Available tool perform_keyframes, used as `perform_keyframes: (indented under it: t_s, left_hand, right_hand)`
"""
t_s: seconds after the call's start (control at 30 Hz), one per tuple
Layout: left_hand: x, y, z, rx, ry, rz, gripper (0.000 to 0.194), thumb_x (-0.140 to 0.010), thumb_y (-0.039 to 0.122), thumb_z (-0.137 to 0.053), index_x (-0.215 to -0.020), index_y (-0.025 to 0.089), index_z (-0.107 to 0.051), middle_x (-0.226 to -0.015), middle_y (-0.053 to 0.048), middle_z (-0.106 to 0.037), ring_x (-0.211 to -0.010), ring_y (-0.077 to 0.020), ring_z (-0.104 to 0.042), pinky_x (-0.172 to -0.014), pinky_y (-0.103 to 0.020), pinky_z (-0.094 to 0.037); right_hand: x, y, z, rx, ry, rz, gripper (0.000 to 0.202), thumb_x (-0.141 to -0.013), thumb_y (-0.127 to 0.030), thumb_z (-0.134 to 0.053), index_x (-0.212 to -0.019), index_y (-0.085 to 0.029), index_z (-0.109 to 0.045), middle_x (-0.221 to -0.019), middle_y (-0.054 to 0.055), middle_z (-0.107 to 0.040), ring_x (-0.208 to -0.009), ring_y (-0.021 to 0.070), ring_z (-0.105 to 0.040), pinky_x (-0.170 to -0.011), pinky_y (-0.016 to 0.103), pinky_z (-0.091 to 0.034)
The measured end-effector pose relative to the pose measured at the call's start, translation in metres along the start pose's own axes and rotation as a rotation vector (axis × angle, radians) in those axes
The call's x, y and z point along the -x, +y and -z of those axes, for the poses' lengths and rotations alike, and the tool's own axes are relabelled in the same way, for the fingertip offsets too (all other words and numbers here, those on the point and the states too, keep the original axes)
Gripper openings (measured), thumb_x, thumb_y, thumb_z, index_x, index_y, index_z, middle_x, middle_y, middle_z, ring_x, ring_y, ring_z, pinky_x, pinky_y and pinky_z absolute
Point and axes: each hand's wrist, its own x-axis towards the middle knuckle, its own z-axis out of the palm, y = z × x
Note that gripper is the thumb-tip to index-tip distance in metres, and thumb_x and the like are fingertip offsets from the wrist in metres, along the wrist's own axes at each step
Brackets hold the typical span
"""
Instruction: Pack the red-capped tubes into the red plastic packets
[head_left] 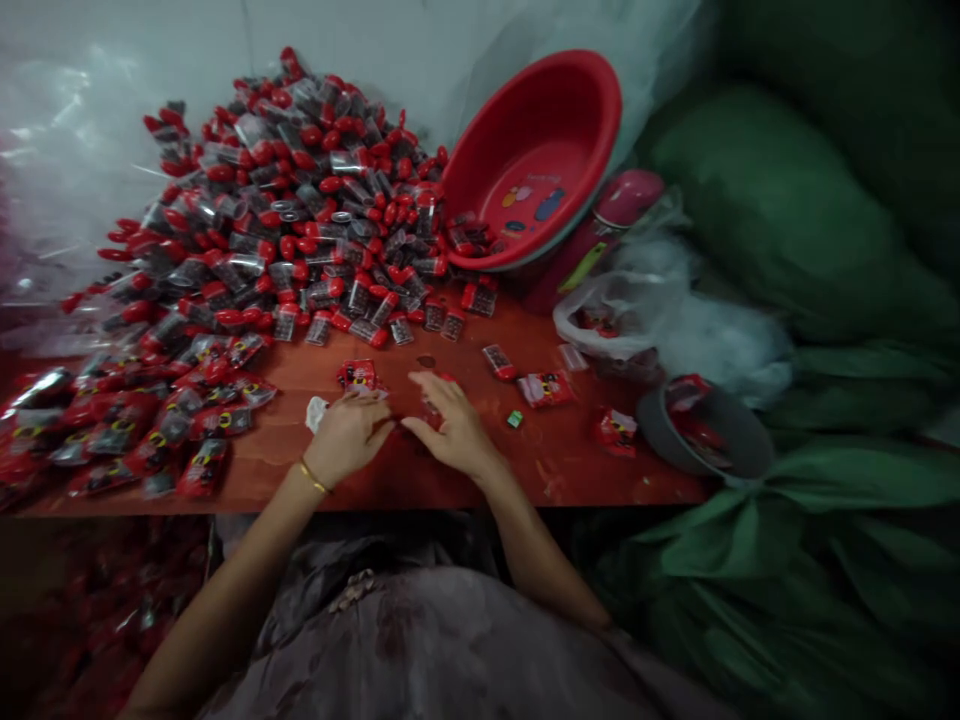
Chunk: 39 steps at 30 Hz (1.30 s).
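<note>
My left hand (349,432), with a gold bangle at the wrist, is closed at the lower edge of a small red printed packet (358,374). Its fingertips cover part of the clear plastic there. To its right, my right hand (454,425) hovers low over the table with thumb and fingers apart. A red and clear item beneath those fingers is mostly hidden. Beside my left hand lies a crumpled white scrap (316,413). A clear container with a red cap (499,362) and another red packet (546,388) lie right of my right hand.
Behind the hands rises a big heap of red-capped clear containers (300,220). Filled red packets (150,430) pile up at left. A red basin (555,130) leans at the back; a plastic bag (622,300), grey bowl (660,435) and green sacks (780,210) stand right.
</note>
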Motion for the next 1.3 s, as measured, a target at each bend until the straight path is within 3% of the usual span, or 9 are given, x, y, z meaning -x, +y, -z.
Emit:
perform_keyframes:
  t_s: [0.1,0.23,0.3,0.4,0.53,0.7,1.0,1.13,1.3]
  left_hand:
    - [-0.005,0.001,0.011,-0.233,-0.109,-0.191,0.019,-0.08,0.019,-0.049,-0.073,0.021,-0.066,-0.088,-0.01,-0.071,-0.105,-0.0267,-0.059,-0.105,-0.048,-0.029]
    - [-0.008,0.005,0.009,-0.27,-0.031,-0.233,0.021,-0.082,0.021,-0.048,-0.075,0.021,-0.067,-0.098,-0.012,-0.071,-0.113,-0.0299,-0.056,-0.108,-0.051,-0.025]
    - [-0.005,0.005,0.004,-0.184,0.119,-0.142,0.018,-0.082,0.027,-0.052,-0.086,0.021,-0.068,-0.113,-0.012,-0.067,-0.118,-0.0302,-0.053,-0.109,-0.05,-0.025]
    - [0.004,0.006,-0.007,0.087,0.322,0.193,0.034,-0.074,0.04,-0.065,-0.1,0.02,-0.068,-0.114,-0.012,-0.067,-0.113,-0.0317,-0.057,-0.103,-0.048,-0.034]
    - [0.011,0.016,-0.028,0.8,0.276,0.507,0.041,-0.063,0.048,-0.073,-0.089,0.016,-0.073,-0.091,-0.009,-0.073,-0.088,-0.0242,-0.065,-0.087,-0.036,-0.047]
    - [0.01,0.031,-0.045,1.292,0.488,0.702,0.04,-0.049,0.041,-0.083,-0.078,0.015,-0.072,-0.078,-0.003,-0.073,-0.067,-0.0126,-0.063,-0.072,-0.026,-0.05]
    - [0.006,0.027,-0.047,1.399,0.602,0.753,0.041,-0.045,0.038,-0.085,-0.075,0.013,-0.07,-0.071,-0.001,-0.071,-0.065,-0.0108,-0.062,-0.073,-0.026,-0.049]
    - [-0.003,0.021,-0.037,1.389,0.662,0.79,0.041,-0.039,0.039,-0.086,-0.061,0.013,-0.063,-0.062,0.002,-0.066,-0.059,-0.0088,-0.059,-0.066,-0.023,-0.049]
    - [-0.008,0.017,-0.029,1.413,0.536,0.815,0.046,-0.038,0.042,-0.086,-0.061,0.014,-0.058,-0.063,0.001,-0.064,-0.059,-0.0096,-0.06,-0.065,-0.024,-0.05]
  right_hand:
    - [-0.002,0.001,0.012,0.146,-0.245,0.133,0.016,-0.085,-0.028,-0.059,-0.098,-0.024,-0.067,-0.097,0.004,-0.071,-0.093,0.0181,-0.059,-0.087,0.033,-0.043]
    - [0.003,0.002,0.003,0.285,-0.203,0.106,0.017,-0.088,-0.027,-0.056,-0.076,-0.02,-0.066,-0.076,0.003,-0.068,-0.079,0.0168,-0.058,-0.075,0.029,-0.041]
    - [0.008,0.004,-0.004,0.292,-0.089,0.049,0.019,-0.089,-0.026,-0.052,-0.077,-0.019,-0.064,-0.075,0.004,-0.067,-0.076,0.0165,-0.057,-0.072,0.029,-0.041]
    - [0.013,0.007,-0.014,0.203,0.086,-0.044,0.025,-0.092,-0.027,-0.045,-0.075,-0.019,-0.061,-0.07,0.003,-0.064,-0.07,0.0154,-0.057,-0.069,0.027,-0.042]
    - [0.016,0.009,-0.027,0.103,0.238,-0.136,0.035,-0.093,-0.033,-0.039,-0.063,-0.021,-0.053,-0.061,0.002,-0.057,-0.063,0.0145,-0.053,-0.064,0.026,-0.042]
    - [0.017,0.004,-0.042,-0.029,0.311,-0.164,0.032,-0.092,-0.033,-0.039,-0.068,-0.02,-0.055,-0.069,0.004,-0.061,-0.069,0.0158,-0.056,-0.069,0.027,-0.044]
    - [0.017,-0.004,-0.054,-0.14,0.321,-0.323,0.037,-0.092,-0.042,-0.038,-0.068,-0.02,-0.058,-0.063,0.001,-0.06,-0.06,0.0132,-0.054,-0.06,0.024,-0.043]
    - [0.007,0.006,-0.028,0.18,0.185,-0.384,0.049,-0.095,-0.046,-0.027,-0.068,-0.02,-0.058,-0.07,0.006,-0.065,-0.068,0.0175,-0.061,-0.063,0.028,-0.043]
    - [-0.013,0.021,-0.003,0.628,0.064,-0.669,0.049,-0.079,-0.062,-0.052,-0.088,-0.015,-0.059,-0.084,0.018,-0.067,-0.079,0.029,-0.066,-0.067,0.036,-0.044]
